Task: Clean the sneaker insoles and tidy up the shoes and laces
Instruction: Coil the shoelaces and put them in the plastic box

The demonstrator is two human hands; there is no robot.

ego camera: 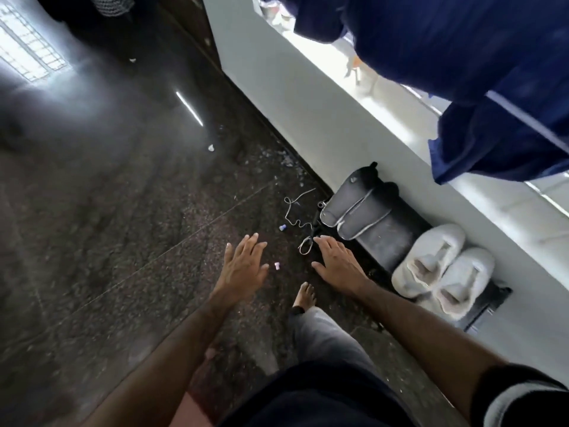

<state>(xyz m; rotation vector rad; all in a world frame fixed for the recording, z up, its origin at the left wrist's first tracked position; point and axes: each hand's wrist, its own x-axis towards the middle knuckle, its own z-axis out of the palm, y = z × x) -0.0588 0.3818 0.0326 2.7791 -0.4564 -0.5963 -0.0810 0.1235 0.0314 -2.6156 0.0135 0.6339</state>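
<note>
While standing barefoot on dark floor (123, 241), reaching down with left hand (244, 268) and right hand (337, 263), fingers straight and loosely spread, holding nothing, right fingertips nearing white lace (303, 224), white sneakers (443, 269) lying beside wall.

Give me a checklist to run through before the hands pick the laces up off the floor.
1. Both hands free: ok. The left hand and right hand are open and hold nothing.
2. White lace in view: ok, loose on the dark floor ahead of the right hand.
3. Second lace: cannot tell; something dark lies beside the white one.
4. White sneakers tidy: ok, side by side against the wall.
5. Insoles put aside: ok, the grey pair leans near the wall.
6. Small bits on the floor: not ok, still lying between the hands.
</note>
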